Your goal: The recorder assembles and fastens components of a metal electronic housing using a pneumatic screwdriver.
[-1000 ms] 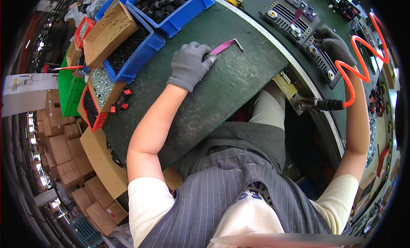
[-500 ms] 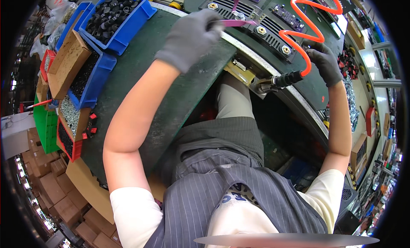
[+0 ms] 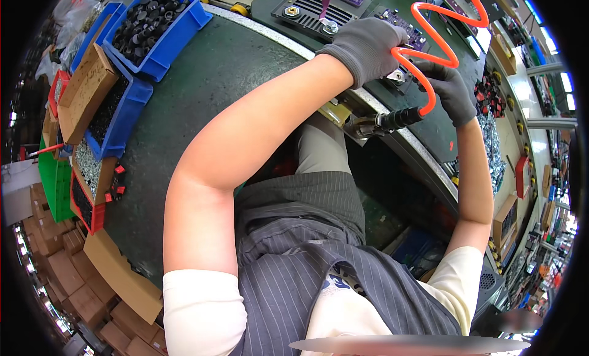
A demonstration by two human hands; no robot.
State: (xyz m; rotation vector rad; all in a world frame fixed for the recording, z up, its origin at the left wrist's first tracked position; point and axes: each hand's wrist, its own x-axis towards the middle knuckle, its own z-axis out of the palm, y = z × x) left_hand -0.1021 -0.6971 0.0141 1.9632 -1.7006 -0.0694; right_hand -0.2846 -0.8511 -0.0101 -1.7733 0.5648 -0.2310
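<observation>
My left hand (image 3: 368,49), in a grey glove, reaches across a dark slotted metal panel (image 3: 307,11). Its fingers are bunched together toward the right, and whatever they hold is hidden. My right hand (image 3: 454,93), gloved too, is close by on the right with its fingers curled behind an orange coiled hose (image 3: 437,61); I cannot make out what is in them. A purple strip (image 3: 326,3) runs down to a bolt with a nut (image 3: 330,27) on the panel. Another brass-coloured nut (image 3: 291,12) sits to its left. Purple circuit boards (image 3: 402,25) lie beyond my left hand.
An air tool (image 3: 374,124) hangs on the hose at the bench's metal edge (image 3: 264,31). On the left stand blue bins (image 3: 161,71) of black parts, an open cardboard box (image 3: 92,98) and a red bin (image 3: 98,218). Shiny metal parts (image 3: 489,144) lie at the right.
My left hand has moved right, from the purple strip it was holding to beside my right hand. It now covers part of the panel. The view has shifted slightly.
</observation>
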